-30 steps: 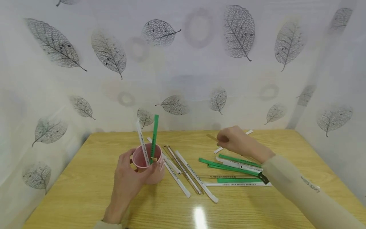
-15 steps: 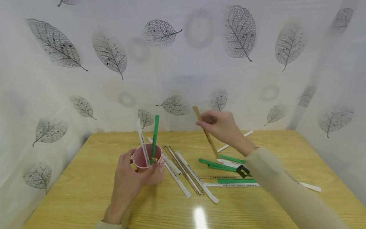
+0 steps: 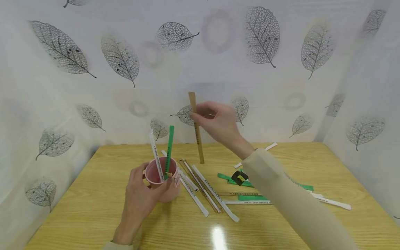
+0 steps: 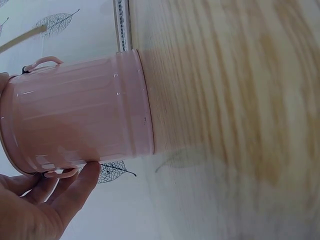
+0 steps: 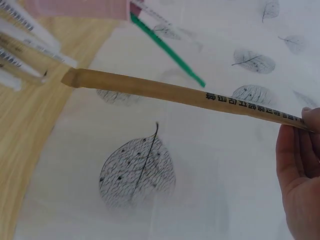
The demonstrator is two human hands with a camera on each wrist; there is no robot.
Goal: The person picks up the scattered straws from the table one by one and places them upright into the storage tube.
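Observation:
My left hand (image 3: 140,194) grips a small pink metal bucket (image 3: 170,192) by its side; in the left wrist view its fingers (image 4: 75,192) lie around one of the bucket's small handles. Upright in the bucket lean a white paper-wrapped straw (image 3: 156,154) and a green one (image 3: 169,146); a brown tip shows by the left thumb. Raised above the table, my right hand (image 3: 220,123) pinches a brown paper-wrapped straw (image 3: 198,139) between thumb and fingers. It hangs nearly upright, right of the bucket and apart from it. Print runs along its wrapper (image 5: 150,90).
Several white and brown wrapped straws (image 3: 215,192) lie slanted beside the bucket on the wooden table (image 3: 103,194). Further right, more straws in green, white and brown (image 3: 250,198) lie partly hidden under my right sleeve (image 3: 281,187). A leaf-patterned curtain (image 3: 215,73) stands behind.
My right hand has lifted the brown straw from the right-hand pile and carried it up and left, turning it nearly upright. The left hand and bucket stay put.

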